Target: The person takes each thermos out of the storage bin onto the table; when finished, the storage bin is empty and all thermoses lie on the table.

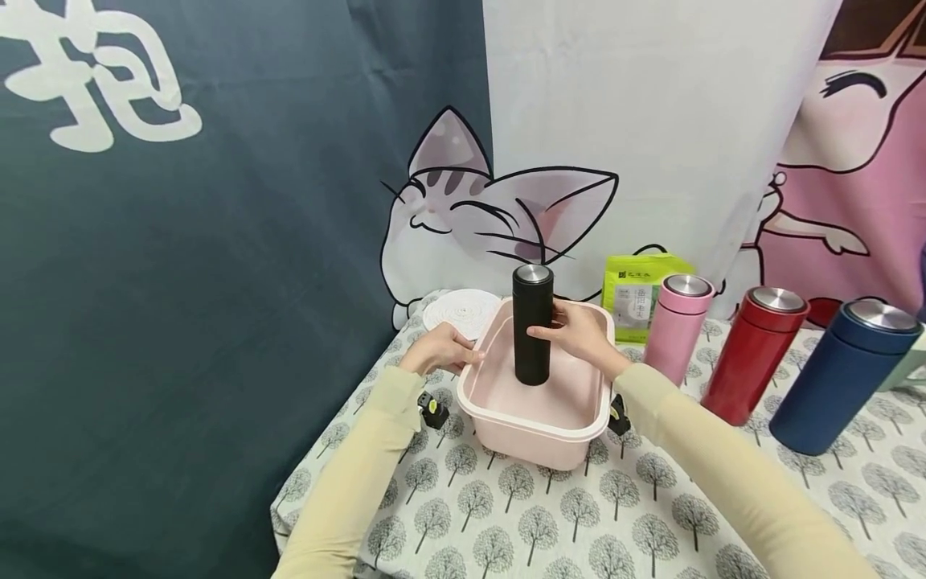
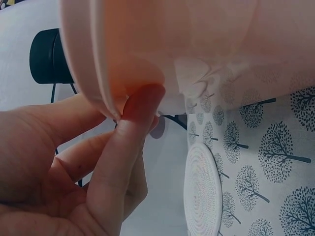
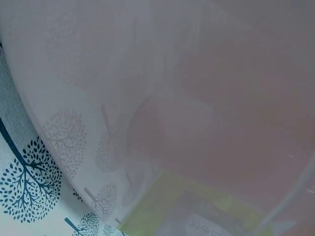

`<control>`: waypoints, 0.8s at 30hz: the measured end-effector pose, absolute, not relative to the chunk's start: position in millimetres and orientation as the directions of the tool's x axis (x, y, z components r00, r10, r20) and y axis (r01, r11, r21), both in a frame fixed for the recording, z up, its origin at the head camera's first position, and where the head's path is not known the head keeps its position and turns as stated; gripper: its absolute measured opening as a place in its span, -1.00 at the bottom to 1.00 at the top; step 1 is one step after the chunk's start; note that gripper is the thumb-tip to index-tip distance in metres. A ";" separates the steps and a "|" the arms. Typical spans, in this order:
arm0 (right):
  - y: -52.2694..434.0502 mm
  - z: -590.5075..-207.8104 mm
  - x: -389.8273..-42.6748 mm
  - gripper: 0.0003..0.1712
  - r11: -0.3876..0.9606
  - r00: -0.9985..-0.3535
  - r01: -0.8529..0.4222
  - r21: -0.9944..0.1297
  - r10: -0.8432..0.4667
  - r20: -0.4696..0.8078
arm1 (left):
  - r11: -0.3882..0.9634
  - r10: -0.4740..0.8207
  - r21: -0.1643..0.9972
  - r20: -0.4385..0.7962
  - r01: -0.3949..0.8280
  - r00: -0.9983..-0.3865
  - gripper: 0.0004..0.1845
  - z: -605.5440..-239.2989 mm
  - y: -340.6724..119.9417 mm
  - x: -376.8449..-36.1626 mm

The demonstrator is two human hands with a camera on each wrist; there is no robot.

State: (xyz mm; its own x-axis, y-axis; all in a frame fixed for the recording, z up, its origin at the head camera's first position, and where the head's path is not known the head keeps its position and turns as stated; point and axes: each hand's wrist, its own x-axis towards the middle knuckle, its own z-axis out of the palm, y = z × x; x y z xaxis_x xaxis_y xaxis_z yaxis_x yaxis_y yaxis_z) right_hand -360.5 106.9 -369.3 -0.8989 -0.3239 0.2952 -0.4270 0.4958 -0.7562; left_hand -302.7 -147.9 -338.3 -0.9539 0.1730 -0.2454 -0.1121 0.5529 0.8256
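Observation:
A black thermos bottle [image 1: 531,354] with a silver lid top stands upright inside a pale pink plastic basin [image 1: 528,446]. My right hand [image 1: 579,331] grips the bottle from its right side, fingers around its middle. At the basin's left rim, my left hand [image 1: 443,351] pinches the edge between thumb and fingers. The left wrist view shows this left hand [image 2: 103,157] close up on the rim, with the bottle's dark top [image 2: 45,56] sticking out past it. The see-through basin wall [image 3: 162,98] fills most of the right wrist view and blurs the right hand.
Right of the basin stand a pink bottle [image 1: 677,330], a red bottle [image 1: 752,358] and a blue bottle [image 1: 842,378]. Behind them is a green package [image 1: 637,293]. A white round woven mat [image 1: 459,312] lies behind the left hand on the tree-print tablecloth [image 1: 535,523].

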 end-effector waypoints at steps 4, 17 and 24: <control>107.4 -367.6 -357.2 -0.28 0.535 -0.909 -0.414 -0.736 -0.275 0.312 | 0.548 0.164 0.828 -0.247 -0.120 -0.955 -0.67 -337.6 -149.2 -301.7; 110.1 -364.2 -343.9 -0.39 0.592 -0.903 -0.413 -0.692 -0.168 0.396 | 0.559 0.145 0.819 -0.247 -0.127 -0.958 -0.70 -338.9 -148.6 -300.3; 116.0 -357.8 -337.7 -0.31 0.539 -0.897 -0.421 -0.729 -0.125 0.425 | 0.572 0.149 0.813 -0.231 -0.107 -0.962 -0.71 -337.2 -146.4 -300.8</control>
State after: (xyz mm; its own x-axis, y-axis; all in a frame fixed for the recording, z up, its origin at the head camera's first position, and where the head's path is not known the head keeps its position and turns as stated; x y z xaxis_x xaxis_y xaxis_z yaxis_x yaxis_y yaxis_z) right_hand -337.7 116.0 -357.8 -0.8966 -0.1248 0.4250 -0.4208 0.5392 -0.7295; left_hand -300.8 -146.4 -337.2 -0.9615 0.1487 -0.2309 -0.1067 0.5724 0.8130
